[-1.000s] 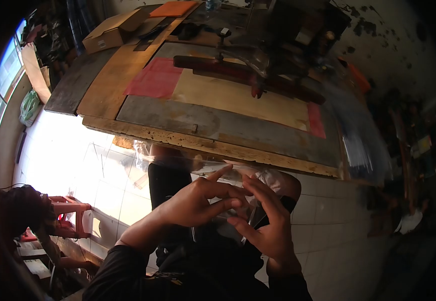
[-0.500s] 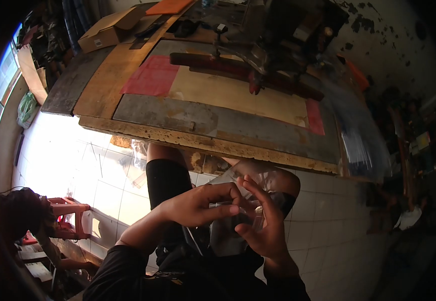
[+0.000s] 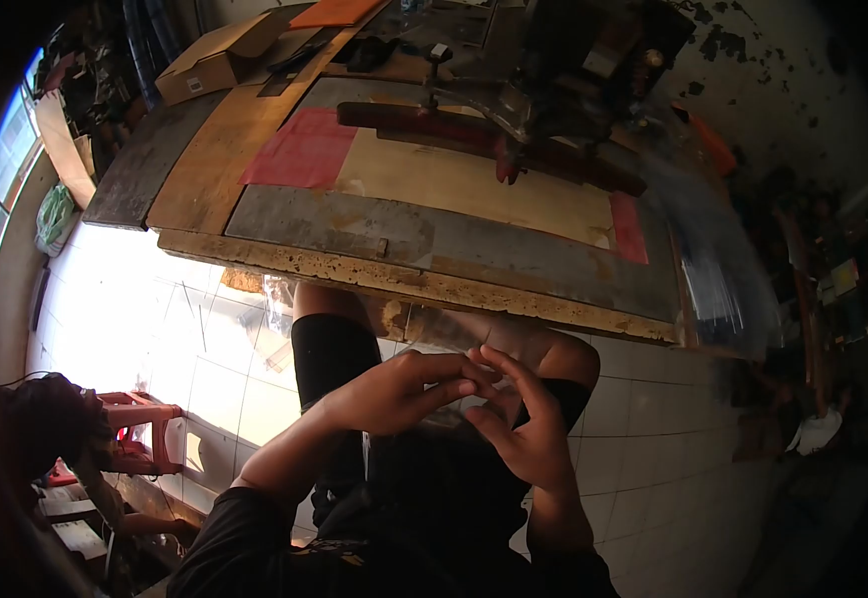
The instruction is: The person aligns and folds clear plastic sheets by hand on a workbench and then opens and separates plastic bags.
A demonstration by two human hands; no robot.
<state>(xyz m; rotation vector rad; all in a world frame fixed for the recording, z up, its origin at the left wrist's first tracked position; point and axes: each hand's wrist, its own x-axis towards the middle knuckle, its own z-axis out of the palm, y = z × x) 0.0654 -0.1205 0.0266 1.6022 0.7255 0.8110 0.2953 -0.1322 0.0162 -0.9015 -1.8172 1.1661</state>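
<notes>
Above my lap, my left hand (image 3: 384,395) has its thumb and fingers closed in a pinch. A faint, glossy clear plastic sheet (image 3: 444,421) shows just below those fingers, mostly lost against the dark clothing. My right hand (image 3: 531,439) faces it with fingers stretched and the thumb held apart. Its upper fingertips meet or nearly meet the left fingertips. Exactly where the plastic runs between the hands is hard to see.
Ahead stands a worktable with a worn wooden edge (image 3: 404,284). On it lie a cream sheet (image 3: 434,179) and red patches (image 3: 299,149) under a dark red bar (image 3: 394,122) on a metal arm. A cardboard box (image 3: 219,65) sits back left. Another person (image 3: 50,429) is low left, near a red stool (image 3: 155,434).
The plastic sheet, earlier spread visibly over the right knee and lap, now barely shows. My hands have drawn slightly closer, with the left fingertips nearer the right ones.
</notes>
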